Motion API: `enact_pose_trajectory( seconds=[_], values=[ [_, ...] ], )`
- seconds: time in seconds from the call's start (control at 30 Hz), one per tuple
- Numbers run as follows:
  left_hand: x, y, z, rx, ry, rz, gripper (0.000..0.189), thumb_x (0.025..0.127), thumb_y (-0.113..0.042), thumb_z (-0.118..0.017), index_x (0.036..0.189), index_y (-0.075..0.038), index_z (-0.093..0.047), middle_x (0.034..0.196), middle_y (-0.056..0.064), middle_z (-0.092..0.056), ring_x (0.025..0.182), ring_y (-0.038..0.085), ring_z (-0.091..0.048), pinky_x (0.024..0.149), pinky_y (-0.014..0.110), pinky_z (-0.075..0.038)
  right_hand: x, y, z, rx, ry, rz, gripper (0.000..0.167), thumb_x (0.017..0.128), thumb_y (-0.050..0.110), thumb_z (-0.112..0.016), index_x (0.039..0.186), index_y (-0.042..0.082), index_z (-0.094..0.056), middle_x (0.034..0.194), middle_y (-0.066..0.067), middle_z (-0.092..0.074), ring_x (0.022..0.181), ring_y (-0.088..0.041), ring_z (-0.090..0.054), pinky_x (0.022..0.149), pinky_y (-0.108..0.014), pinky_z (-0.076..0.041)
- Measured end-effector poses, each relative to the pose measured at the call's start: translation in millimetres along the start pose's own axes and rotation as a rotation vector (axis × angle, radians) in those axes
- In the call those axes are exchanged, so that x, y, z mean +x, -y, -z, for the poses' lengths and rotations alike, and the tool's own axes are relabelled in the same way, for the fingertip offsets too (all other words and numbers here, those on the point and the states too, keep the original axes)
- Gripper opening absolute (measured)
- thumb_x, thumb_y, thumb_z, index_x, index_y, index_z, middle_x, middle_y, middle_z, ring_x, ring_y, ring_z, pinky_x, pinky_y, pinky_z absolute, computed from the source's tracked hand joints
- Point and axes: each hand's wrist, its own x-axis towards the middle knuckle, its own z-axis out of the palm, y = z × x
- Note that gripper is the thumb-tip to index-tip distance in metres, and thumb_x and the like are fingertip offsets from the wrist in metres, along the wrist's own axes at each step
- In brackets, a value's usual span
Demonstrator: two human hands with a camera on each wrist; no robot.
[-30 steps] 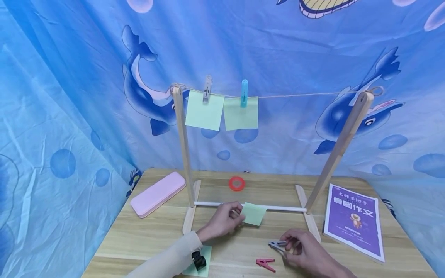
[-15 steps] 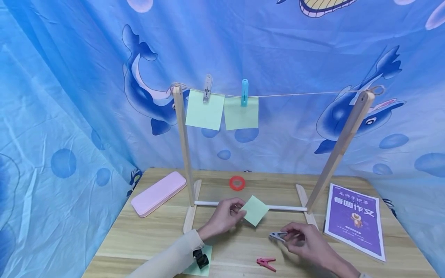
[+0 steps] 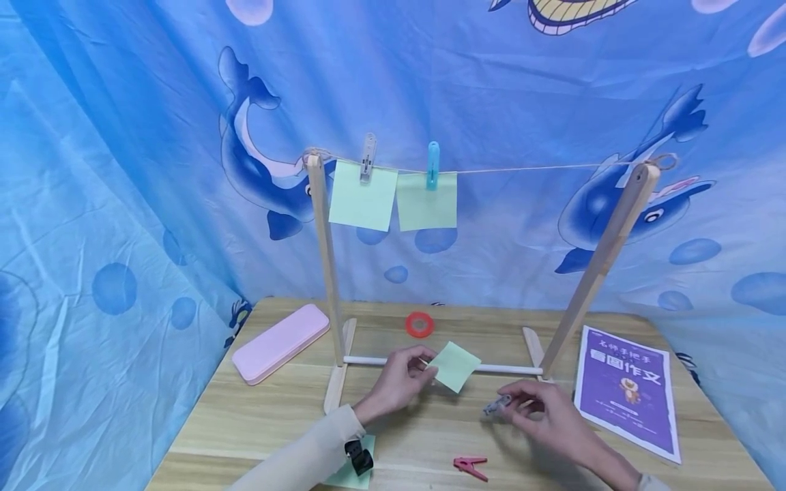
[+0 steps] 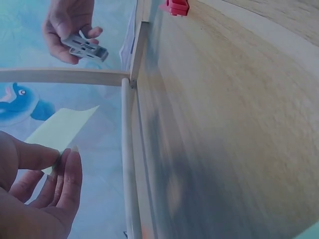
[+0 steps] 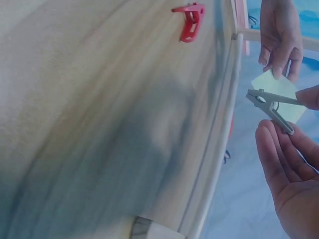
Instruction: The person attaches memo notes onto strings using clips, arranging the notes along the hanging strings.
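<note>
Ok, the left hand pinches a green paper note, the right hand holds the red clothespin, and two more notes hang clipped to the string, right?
Not quite: the right wrist view shows the right hand holding a grey clothespin; the red clothespin lies on the table. The rest stands: the left hand pinches the green paper note.

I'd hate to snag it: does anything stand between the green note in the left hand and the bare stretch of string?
Nothing visible does. The blue-pegged note hangs left of the bare string, so the way up from the held note looks open.
</note>
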Motion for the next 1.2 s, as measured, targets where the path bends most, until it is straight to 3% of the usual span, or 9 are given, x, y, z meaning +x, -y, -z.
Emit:
enact_pose_trajectory(
  seconds=[0.27, 0.57, 1.0, 1.2],
  values=[
    [4.9, -6.5, -2.1, -0.056, -0.047, -0.007, 0.022, 0.094, -0.004, -0.074, 0.115, -0.001, -0.073, 0.102, 0.015, -0.075, 0.088, 0.011, -0.069, 0.078, 0.017, -0.062, 10.0, 12.1, 10.9, 0.027, -0.061, -0.025, 0.025, 0.083, 0.003, -0.085, 0.104, 0.011, -0.075, 0.088, 0.004, -0.076, 0.074, -0.003, -0.07, 0.067, -0.025, -0.064],
    [9.9, -15.0, -1.8, -0.118, -0.127, 0.012, 0.025, 0.093, -0.014, -0.078, 0.115, -0.002, -0.074, 0.103, 0.014, -0.075, 0.087, 0.007, -0.068, 0.081, 0.018, -0.06, 23.9, 18.9, 22.5, 0.025, -0.064, 0.031, 0.028, 0.082, -0.001, -0.085, 0.103, 0.011, -0.07, 0.091, 0.0, -0.077, 0.078, -0.005, -0.074, 0.071, -0.026, -0.065],
    [15.2, -28.2, -2.9, -0.193, -0.133, -0.013, 0.028, 0.095, -0.015, -0.077, 0.117, 0.001, -0.072, 0.105, 0.019, -0.073, 0.09, 0.014, -0.071, 0.083, 0.018, -0.061, 43.6, 43.6, 45.5, -0.042, -0.175, 0.11, 0.029, 0.087, 0.0, -0.081, 0.114, 0.004, -0.073, 0.098, -0.004, -0.078, 0.086, -0.007, -0.074, 0.079, -0.017, -0.063],
    [18.7, -35.9, 2.4, -0.226, -0.134, -0.03, 0.027, 0.098, -0.01, -0.073, 0.121, 0.003, -0.07, 0.107, 0.022, -0.072, 0.09, 0.019, -0.074, 0.084, 0.02, -0.063, 54.0, 55.5, 58.5, -0.089, -0.198, 0.123, 0.027, 0.09, 0.0, -0.078, 0.116, 0.008, -0.074, 0.101, -0.005, -0.078, 0.09, -0.007, -0.074, 0.083, -0.013, -0.06]
  ],
)
